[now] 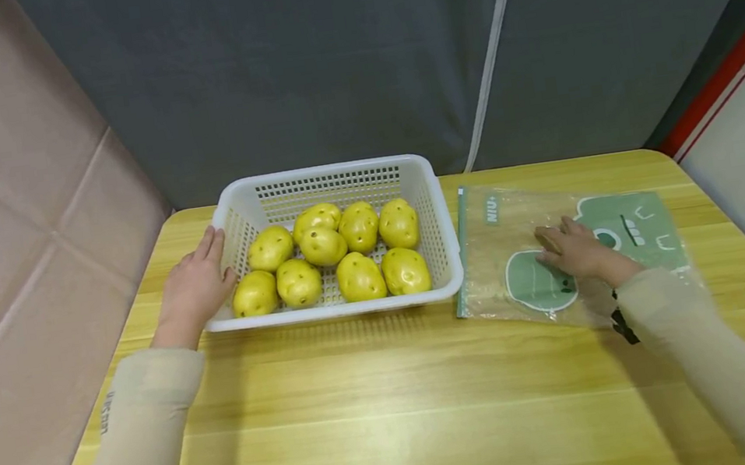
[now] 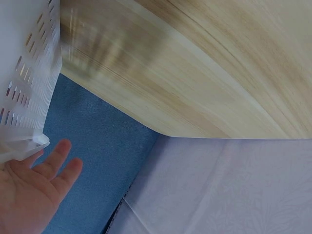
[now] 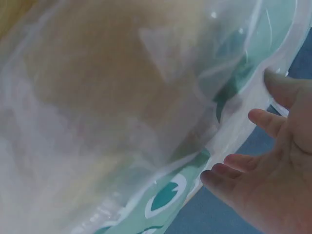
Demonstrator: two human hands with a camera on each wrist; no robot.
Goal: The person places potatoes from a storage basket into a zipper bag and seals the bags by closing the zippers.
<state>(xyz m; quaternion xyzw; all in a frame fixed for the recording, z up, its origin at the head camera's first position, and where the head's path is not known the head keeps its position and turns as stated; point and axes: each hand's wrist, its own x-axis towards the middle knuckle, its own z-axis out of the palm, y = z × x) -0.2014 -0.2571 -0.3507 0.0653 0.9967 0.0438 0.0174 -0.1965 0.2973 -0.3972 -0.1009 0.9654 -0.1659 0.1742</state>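
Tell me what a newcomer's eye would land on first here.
Probably the glossy yellow potatoes, grouped in the white basket near the table's far edge. Next, perhaps, the clear bag with green cartoon prints, right of the basket, under the right hand. The left hand is at the basket's left side.

I count nine yellow potatoes (image 1: 323, 248), four in the front row and five behind them, all nine in one white basket (image 1: 350, 309). Then there is one clear zip bag (image 1: 516, 225) with two green figures (image 1: 536, 283) printed on it, one wooden table (image 1: 394, 395), and one white strip (image 1: 494, 51) at the back. My left hand (image 1: 194, 289) and my right hand (image 1: 578, 249) make two, and I see two light sleeves (image 1: 133, 445).
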